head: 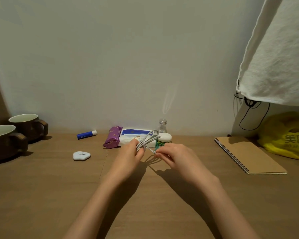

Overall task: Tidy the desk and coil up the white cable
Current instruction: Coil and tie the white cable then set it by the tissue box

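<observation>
The white cable [149,140] is gathered into a small bundle of loops held above the middle of the wooden desk [59,187]. My left hand [129,156] grips the bundle at its waist, where a strand is wrapped around the loops. My right hand [176,156] pinches the loose end of the cable just to the right of the bundle. The loops stick up and away from me, in front of the tissue pack [128,138].
Along the wall lie a blue glue stick [86,134], a purple packet [112,137], a small glass bottle [162,125] and a white case [166,136]. Two brown mugs [16,133] stand far left, a white cloud-shaped gadget [81,156] nearer. Right: spiral notebook [248,156], yellow bag [286,135].
</observation>
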Demonstrator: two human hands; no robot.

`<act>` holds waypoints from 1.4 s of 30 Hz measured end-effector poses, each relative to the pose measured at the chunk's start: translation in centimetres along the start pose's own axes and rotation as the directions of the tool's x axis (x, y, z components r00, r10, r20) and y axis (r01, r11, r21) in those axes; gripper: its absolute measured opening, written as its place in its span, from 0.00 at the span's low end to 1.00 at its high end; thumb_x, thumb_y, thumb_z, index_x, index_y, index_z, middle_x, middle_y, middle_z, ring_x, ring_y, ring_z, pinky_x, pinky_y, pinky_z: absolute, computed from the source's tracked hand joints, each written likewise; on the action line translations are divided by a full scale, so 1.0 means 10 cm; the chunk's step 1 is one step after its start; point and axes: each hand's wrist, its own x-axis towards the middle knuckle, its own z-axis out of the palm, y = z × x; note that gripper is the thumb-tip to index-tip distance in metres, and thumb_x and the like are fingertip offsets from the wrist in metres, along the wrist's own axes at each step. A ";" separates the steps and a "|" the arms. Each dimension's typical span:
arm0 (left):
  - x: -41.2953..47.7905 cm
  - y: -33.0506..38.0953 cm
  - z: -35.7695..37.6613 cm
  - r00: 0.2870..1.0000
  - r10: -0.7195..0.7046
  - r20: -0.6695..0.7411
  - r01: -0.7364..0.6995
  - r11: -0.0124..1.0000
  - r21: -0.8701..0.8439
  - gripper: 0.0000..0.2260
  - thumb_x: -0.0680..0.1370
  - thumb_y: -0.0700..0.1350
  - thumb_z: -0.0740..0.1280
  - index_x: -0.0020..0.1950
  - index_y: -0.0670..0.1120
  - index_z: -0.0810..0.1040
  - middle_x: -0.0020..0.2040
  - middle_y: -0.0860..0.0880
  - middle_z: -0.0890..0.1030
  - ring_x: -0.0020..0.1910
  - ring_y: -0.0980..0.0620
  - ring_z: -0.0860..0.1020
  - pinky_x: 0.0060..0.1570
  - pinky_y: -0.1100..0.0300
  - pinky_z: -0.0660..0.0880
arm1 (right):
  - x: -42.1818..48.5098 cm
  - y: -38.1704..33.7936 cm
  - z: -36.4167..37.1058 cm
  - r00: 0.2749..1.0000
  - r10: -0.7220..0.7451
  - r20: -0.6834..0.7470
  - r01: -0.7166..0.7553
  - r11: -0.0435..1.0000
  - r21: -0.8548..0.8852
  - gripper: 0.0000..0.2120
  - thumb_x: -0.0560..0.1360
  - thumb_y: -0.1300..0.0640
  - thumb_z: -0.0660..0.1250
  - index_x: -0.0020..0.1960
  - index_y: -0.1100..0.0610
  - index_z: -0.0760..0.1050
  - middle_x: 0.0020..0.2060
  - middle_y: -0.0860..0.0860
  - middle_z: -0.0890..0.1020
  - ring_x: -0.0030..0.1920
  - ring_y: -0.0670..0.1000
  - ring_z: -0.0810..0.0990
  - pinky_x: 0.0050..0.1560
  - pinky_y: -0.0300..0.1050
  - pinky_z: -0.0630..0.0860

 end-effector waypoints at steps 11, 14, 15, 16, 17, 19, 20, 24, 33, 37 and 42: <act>-0.09 0.00 0.04 0.900 0.373 0.227 -0.416 0.889 0.190 0.06 0.76 0.50 0.64 0.53 0.57 0.76 0.48 0.57 0.80 0.48 0.56 0.77 0.45 0.57 0.75 | 0.03 0.12 -0.17 0.984 -0.083 -0.156 0.071 0.994 -0.084 0.08 0.74 0.45 0.64 0.43 0.47 0.79 0.37 0.38 0.78 0.39 0.40 0.73 0.39 0.39 0.65; -0.10 0.16 -0.01 0.840 0.349 0.416 -0.255 0.930 -0.264 0.04 0.77 0.46 0.66 0.48 0.54 0.79 0.38 0.59 0.77 0.37 0.62 0.74 0.37 0.70 0.69 | -0.02 0.19 -0.35 0.986 0.164 0.019 -0.157 0.891 0.427 0.03 0.70 0.52 0.71 0.44 0.48 0.83 0.34 0.41 0.81 0.38 0.42 0.77 0.39 0.38 0.73; -0.12 0.22 -0.04 0.811 0.361 0.459 -0.204 0.912 -0.357 0.03 0.77 0.45 0.66 0.48 0.52 0.80 0.36 0.58 0.76 0.35 0.62 0.72 0.35 0.70 0.67 | -0.04 0.21 -0.43 0.977 0.186 0.102 -0.212 0.803 0.556 0.04 0.71 0.55 0.72 0.44 0.51 0.84 0.36 0.45 0.84 0.39 0.43 0.80 0.40 0.38 0.76; -0.13 0.28 -0.06 0.787 0.386 0.481 -0.179 0.890 -0.420 0.03 0.77 0.45 0.66 0.48 0.49 0.79 0.36 0.54 0.74 0.34 0.60 0.70 0.34 0.70 0.66 | -0.06 0.23 -0.48 0.970 0.182 0.159 -0.242 0.732 0.637 0.04 0.72 0.58 0.71 0.46 0.54 0.84 0.38 0.48 0.85 0.40 0.45 0.82 0.40 0.37 0.78; -0.14 0.33 -0.09 0.771 0.414 0.484 -0.167 0.865 -0.473 0.03 0.77 0.45 0.66 0.47 0.48 0.79 0.36 0.51 0.73 0.34 0.57 0.69 0.33 0.68 0.66 | -0.09 0.25 -0.52 0.967 0.174 0.186 -0.255 0.684 0.683 0.05 0.73 0.60 0.70 0.46 0.55 0.84 0.40 0.50 0.86 0.42 0.46 0.83 0.41 0.36 0.78; -0.16 0.39 -0.11 0.783 0.434 0.445 -0.136 0.818 -0.559 0.03 0.78 0.46 0.65 0.46 0.51 0.78 0.35 0.51 0.72 0.33 0.55 0.69 0.32 0.66 0.67 | -0.10 0.25 -0.51 0.964 0.195 0.184 -0.267 0.650 0.711 0.06 0.73 0.61 0.69 0.46 0.54 0.84 0.38 0.52 0.85 0.41 0.45 0.81 0.41 0.35 0.76; -0.17 0.40 -0.11 0.807 0.425 0.411 -0.111 0.792 -0.601 0.04 0.78 0.47 0.64 0.46 0.52 0.78 0.34 0.52 0.71 0.32 0.56 0.68 0.32 0.66 0.68 | -0.09 0.24 -0.47 0.960 0.222 0.170 -0.275 0.641 0.717 0.06 0.73 0.61 0.69 0.45 0.54 0.84 0.36 0.52 0.84 0.38 0.44 0.78 0.40 0.34 0.75; -0.12 0.35 -0.05 0.931 0.240 0.274 0.029 0.701 -0.713 0.08 0.80 0.48 0.61 0.47 0.47 0.77 0.31 0.53 0.68 0.28 0.57 0.66 0.29 0.65 0.66 | -0.01 0.15 -0.29 0.948 0.296 0.117 -0.280 0.605 0.745 0.06 0.75 0.60 0.69 0.47 0.59 0.84 0.32 0.49 0.82 0.32 0.41 0.73 0.36 0.33 0.71; -0.02 0.17 0.10 0.966 0.028 0.257 0.141 0.776 -0.614 0.12 0.81 0.46 0.57 0.55 0.37 0.70 0.33 0.50 0.67 0.26 0.59 0.66 0.27 0.66 0.65 | 0.04 0.02 -0.01 0.969 0.246 -0.037 -0.198 0.854 0.481 0.09 0.75 0.59 0.70 0.54 0.52 0.83 0.42 0.49 0.86 0.43 0.50 0.83 0.44 0.45 0.78; -0.02 0.21 0.13 0.974 0.003 0.225 0.142 0.765 -0.628 0.11 0.81 0.48 0.58 0.59 0.44 0.67 0.33 0.51 0.71 0.25 0.59 0.68 0.28 0.65 0.66 | 0.03 0.04 -0.02 0.956 0.282 -0.078 -0.207 0.842 0.498 0.07 0.74 0.57 0.71 0.51 0.51 0.84 0.39 0.45 0.85 0.43 0.43 0.83 0.45 0.39 0.79; -0.01 0.21 0.13 0.973 0.020 0.228 0.143 0.724 -0.675 0.10 0.81 0.48 0.59 0.57 0.43 0.70 0.31 0.51 0.69 0.25 0.58 0.68 0.28 0.65 0.67 | 0.05 0.04 -0.04 0.927 0.366 -0.081 -0.226 0.717 0.659 0.05 0.71 0.57 0.73 0.47 0.51 0.85 0.39 0.45 0.86 0.43 0.42 0.84 0.46 0.38 0.80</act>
